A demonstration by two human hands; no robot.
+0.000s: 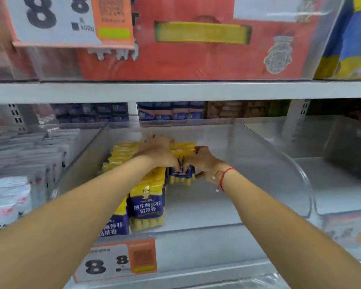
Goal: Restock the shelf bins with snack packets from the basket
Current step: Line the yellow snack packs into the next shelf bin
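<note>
Both hands are deep inside the clear shelf bin (269, 163), working on the back of a row of yellow-and-navy snack packets (147, 203); the left hand (157, 154) lies over the top of the rear packets with its fingers bent down across them, and the right hand (204, 161) closes its fingers round the navy-labelled packet (181, 171) at the back of the row, thumb tucked below it. The packets fill only the left part of the bin, running from the front lip to the hands, so the right part of the bin floor shows bare.

To do this step well, I judge the packets want pressing together from the back so they stand face-forward in a tight row; the left hand should steady the stack while the right one seats its packet square, label outward, and neither should drag the front packets over the lip above the price tag (115, 260).

Much cannot be made out; the basket named in the task is nowhere in view, so how many packets remain is unknown. The fingertips of both hands are lost among the packets and blur, and whether the left hand truly grips or merely presses is uncertain. The white packets (13, 180) in the neighbouring bin and the red box (196, 59) on the shelf above are smeared, their print unreadable.
</note>
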